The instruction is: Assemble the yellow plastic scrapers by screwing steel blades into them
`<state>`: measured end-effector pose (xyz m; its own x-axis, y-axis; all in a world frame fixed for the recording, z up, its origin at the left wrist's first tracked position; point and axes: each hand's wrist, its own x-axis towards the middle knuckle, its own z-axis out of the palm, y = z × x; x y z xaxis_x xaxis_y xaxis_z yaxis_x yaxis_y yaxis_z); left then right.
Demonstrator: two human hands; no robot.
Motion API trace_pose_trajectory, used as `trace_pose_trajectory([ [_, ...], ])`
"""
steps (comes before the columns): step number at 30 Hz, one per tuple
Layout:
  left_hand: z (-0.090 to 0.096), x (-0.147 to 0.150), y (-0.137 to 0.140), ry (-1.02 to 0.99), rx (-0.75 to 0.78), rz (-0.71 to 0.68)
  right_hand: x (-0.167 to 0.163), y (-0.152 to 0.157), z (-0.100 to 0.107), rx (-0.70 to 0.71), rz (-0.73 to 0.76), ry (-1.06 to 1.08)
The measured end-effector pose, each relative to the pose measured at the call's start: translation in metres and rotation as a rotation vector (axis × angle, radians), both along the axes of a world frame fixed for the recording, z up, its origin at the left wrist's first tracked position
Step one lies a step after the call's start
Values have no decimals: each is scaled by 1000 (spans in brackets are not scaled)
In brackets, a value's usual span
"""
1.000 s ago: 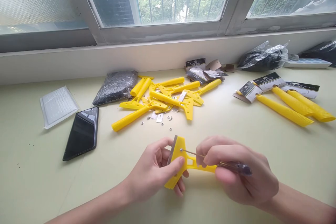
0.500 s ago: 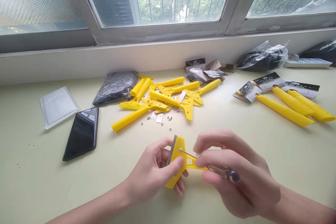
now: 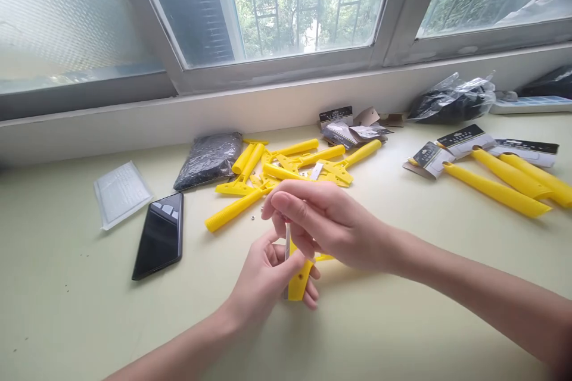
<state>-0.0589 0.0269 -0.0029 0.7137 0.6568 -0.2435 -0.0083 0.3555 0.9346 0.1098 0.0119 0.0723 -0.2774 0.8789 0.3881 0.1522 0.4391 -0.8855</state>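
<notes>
Left hand (image 3: 263, 271) grips scraper (image 3: 300, 281); clear bag (image 3: 451, 86) (crumpled) holds black contents (image 3: 429, 108).

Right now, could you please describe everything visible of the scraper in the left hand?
The scraper looks plastic, yellow, with a grey, metal-looking strip along its left edge and a round hole low down. The left hand holds it over the table, thumb across its front. The right hand hides its upper part, perhaps touching it; only a bit of handle shows.
</notes>
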Motion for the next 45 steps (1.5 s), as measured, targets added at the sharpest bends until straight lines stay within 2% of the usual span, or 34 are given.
trace_pose_trajectory([
  [3, 0, 0, 2, -6, 14, 24, 7, 6, 1, 51, 17, -1],
  [8, 1, 0, 1, 26, 31, 33, 20, 7, 8, 53, -4, 118],
  [12, 3, 1, 2, 57, 50, 31, 26, 3, 17, 75, -37, 41],
  [16, 5, 2, 2, 80, 58, 35, 21, -1, 19, 289, -161, -127],
  [18, 5, 1, 2, 80, 57, 33, 17, -2, 16, 337, -194, -157],
  [22, 3, 0, 2, 71, 61, 31, 15, -5, 12, 187, -92, -107],
  [25, 2, -1, 2, 65, 59, 40, 21, -10, 18, 72, 35, -114],
  [28, 3, 0, 1, 52, 70, 37, 28, -14, 27, 43, 136, -177],
  [30, 4, 0, 1, 66, 70, 39, 28, -14, 31, 127, 102, -205],
  [33, 5, 0, 0, 107, 65, 39, 22, -12, 29, 274, -32, -224],
  [35, 5, -1, 0, 125, 74, 30, 17, -11, 24, 317, -100, -212],
  [38, 3, -1, 1, 110, 86, 22, 14, -10, 20, 236, -102, -145],
  [42, 4, 0, 1, 72, 72, 31, 20, -13, 24, 63, 57, -119],
  [45, 5, 1, 0, 71, 57, 39, 25, -15, 28, 53, 84, -140],
])
